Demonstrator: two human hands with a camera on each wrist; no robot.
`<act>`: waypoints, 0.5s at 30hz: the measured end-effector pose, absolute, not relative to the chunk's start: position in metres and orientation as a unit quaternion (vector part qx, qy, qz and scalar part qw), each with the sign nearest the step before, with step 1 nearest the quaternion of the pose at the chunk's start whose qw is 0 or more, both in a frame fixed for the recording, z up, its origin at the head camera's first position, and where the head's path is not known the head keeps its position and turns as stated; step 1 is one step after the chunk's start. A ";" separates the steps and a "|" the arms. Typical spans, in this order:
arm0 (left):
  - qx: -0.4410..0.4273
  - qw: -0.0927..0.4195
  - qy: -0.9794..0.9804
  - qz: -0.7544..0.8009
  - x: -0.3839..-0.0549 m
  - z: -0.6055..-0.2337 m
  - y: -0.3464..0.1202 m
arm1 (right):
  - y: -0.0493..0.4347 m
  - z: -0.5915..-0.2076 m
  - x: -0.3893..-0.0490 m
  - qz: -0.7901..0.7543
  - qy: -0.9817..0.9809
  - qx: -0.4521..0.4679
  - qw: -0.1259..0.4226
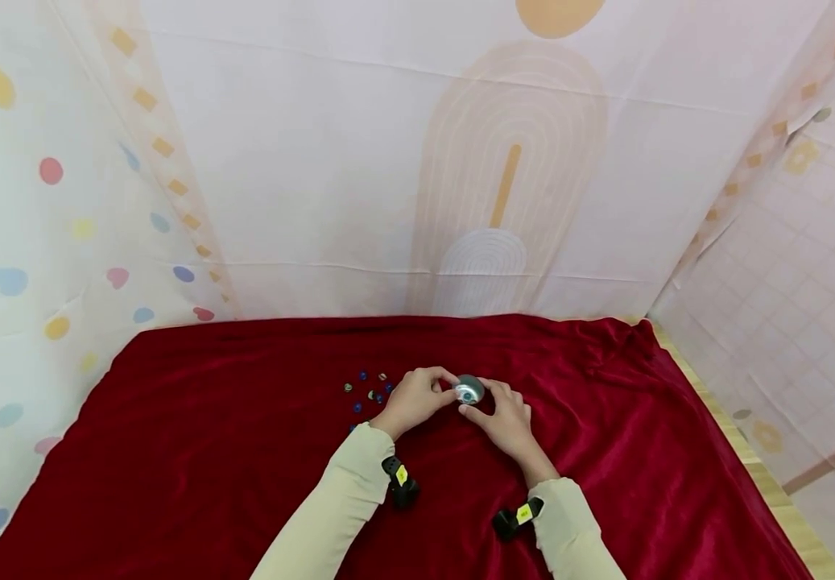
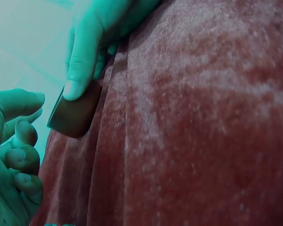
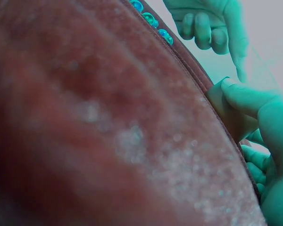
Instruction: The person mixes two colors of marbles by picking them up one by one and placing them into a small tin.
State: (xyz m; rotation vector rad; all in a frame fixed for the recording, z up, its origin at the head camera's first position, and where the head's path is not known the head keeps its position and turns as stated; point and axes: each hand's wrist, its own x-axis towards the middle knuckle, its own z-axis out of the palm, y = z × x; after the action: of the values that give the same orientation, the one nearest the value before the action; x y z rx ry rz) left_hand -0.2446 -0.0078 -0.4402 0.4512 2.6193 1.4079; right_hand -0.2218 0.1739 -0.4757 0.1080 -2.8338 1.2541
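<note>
On one red cloth [image 1: 192,451], right hand [image 1: 507,417] grips one bowl [image 1: 472,381]; left hand [image 1: 417,399] parted, empty.

Most of the tabletop [image 1: 768,483] is hidden by the red cloth [image 1: 171,451], which is blurred in the right wrist view's foreground. Both the left sleeve [image 1: 337,491] and the right sleeve [image 1: 569,524] are cut off by the head view's bottom edge. The markings of the marbles [image 1: 363,375] are too small to be made out. Part of the cup [image 1: 476,383] is covered by the right hand [image 3: 273,125]. The left hand [image 2: 12,146] is cropped by the left wrist view's edge.
</note>
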 end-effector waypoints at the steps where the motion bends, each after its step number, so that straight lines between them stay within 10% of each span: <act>1: 0.148 0.067 0.869 0.468 -0.244 -0.440 -0.009 | 0.174 -0.476 -0.222 0.405 -0.913 0.035 0.022; 15: 0.127 0.053 0.879 0.456 -0.246 -0.432 -0.038 | 0.172 -0.474 -0.220 0.416 -0.908 0.037 0.022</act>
State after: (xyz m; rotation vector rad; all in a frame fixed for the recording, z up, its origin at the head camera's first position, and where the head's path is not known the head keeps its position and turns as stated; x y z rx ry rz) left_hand -0.2459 -0.0384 -0.4316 0.3861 2.6731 1.3862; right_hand -0.2199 0.1724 -0.4740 0.1139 -2.8141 1.2879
